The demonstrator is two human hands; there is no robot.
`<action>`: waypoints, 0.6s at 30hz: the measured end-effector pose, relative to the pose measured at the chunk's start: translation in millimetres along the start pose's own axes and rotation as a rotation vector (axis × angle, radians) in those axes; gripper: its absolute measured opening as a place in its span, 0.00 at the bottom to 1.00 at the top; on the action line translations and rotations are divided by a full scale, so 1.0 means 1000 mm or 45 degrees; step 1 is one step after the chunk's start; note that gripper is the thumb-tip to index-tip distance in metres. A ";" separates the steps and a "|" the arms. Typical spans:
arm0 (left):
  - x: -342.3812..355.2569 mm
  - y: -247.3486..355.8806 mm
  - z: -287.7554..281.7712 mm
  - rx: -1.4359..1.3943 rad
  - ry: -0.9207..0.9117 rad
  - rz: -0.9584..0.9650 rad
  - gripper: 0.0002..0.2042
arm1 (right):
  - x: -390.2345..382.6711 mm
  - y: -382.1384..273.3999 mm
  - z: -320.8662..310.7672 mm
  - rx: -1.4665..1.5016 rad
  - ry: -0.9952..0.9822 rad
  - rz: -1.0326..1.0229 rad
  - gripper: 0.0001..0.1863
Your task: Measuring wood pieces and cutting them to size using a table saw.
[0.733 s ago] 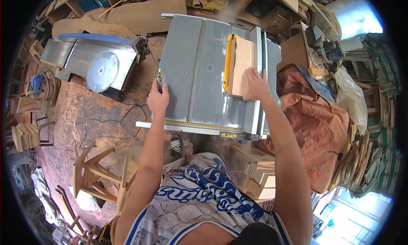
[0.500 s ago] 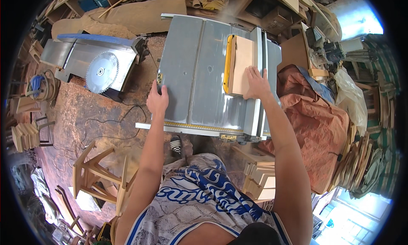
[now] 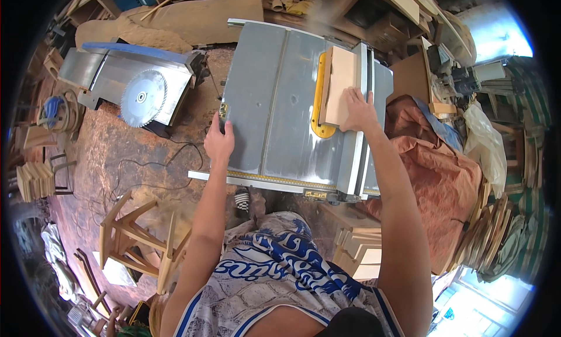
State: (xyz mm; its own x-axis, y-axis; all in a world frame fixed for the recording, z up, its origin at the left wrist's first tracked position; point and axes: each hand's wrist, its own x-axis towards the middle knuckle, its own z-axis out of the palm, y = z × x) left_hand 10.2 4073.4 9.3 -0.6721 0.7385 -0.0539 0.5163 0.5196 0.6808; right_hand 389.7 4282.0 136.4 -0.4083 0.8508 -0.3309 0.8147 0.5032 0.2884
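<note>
A grey table saw (image 3: pixel 257 91) stands in front of me. A flat pale wooden board (image 3: pixel 340 83) lies on its top, beside the yellow throat plate (image 3: pixel 319 118) and along the metal rip fence (image 3: pixel 362 103). The blade is not visible. My right hand (image 3: pixel 357 110) lies on the board's near right part, fingers stretched out over it and thumb at the fence. At the saw table's left edge rests my left hand (image 3: pixel 219 139), its thumb and forefinger apart.
Left of the saw, a metal machine with a toothed circular blade (image 3: pixel 142 97) stands on the floor. A cord (image 3: pixel 158 163) trails nearby. A wooden stool frame (image 3: pixel 137 235) lies at lower left. On the right is a reddish-brown tarp (image 3: pixel 435 179), with stacked boards (image 3: pixel 494 232) beyond.
My right hand and the wooden board have slid away from me along the fence, so more of the throat plate's near end shows. My left hand stays at the table edge.
</note>
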 end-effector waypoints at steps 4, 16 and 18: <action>0.000 0.000 0.002 -0.001 0.036 0.027 0.28 | 0.006 0.005 0.001 0.035 0.022 -0.022 0.70; 0.002 -0.006 -0.004 -0.029 0.019 0.024 0.28 | 0.028 0.008 -0.008 0.060 0.052 -0.059 0.69; -0.004 -0.006 -0.009 -0.221 0.220 0.184 0.25 | 0.033 0.004 -0.009 0.045 0.063 -0.049 0.68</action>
State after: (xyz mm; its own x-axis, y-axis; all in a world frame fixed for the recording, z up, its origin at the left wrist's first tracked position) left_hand 5.0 4063.0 12.0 -0.6863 0.7075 0.1683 0.5249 0.3218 0.7880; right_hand 375.9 4314.0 135.0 -0.4588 0.8377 -0.2961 0.8117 0.5308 0.2439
